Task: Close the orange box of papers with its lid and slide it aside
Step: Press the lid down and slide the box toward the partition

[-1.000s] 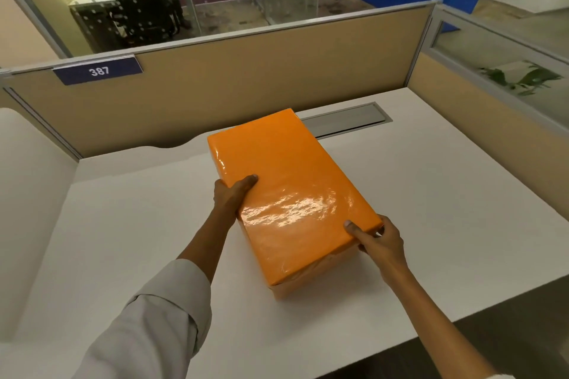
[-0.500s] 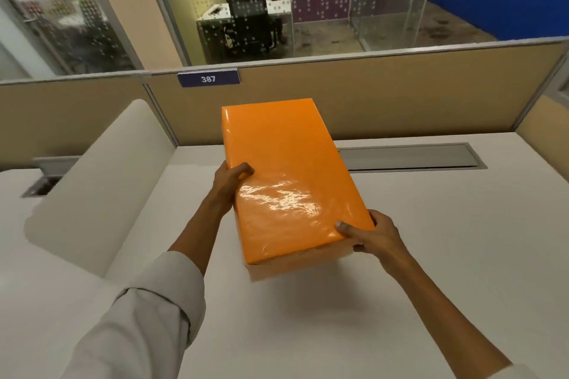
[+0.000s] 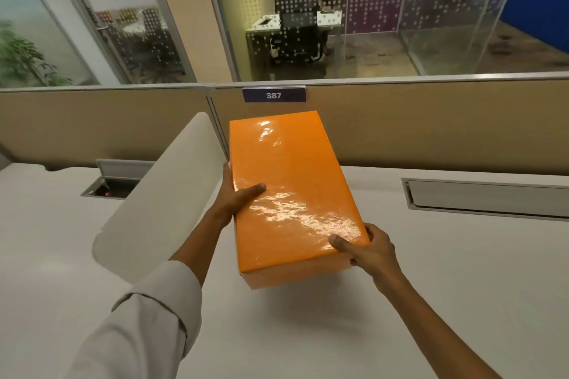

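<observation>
The orange box (image 3: 292,191) with its glossy lid (image 3: 286,169) already seated sits between both hands, its long side now running almost straight away from the person toward the tan partition (image 3: 431,126), where a second ago it lay slanted in the middle of the white bench (image 3: 462,286) beside the metal cable hatch (image 3: 486,198). It has travelled leftward and now lies just beside the curved white divider (image 3: 160,194), so the closing looks done and the slide aside appears nearly finished; whether the box rests flat or is slightly lifted cannot be told. The left hand (image 3: 237,197) holds the long left edge, thumb on the lid and fingers down the side; the right hand (image 3: 366,251) holds the near right corner, thumb on top, so each grip is closed on the box. The only readable writing is "387" on the dark number plate (image 3: 274,95) on the partition; the box shows no label.
</observation>
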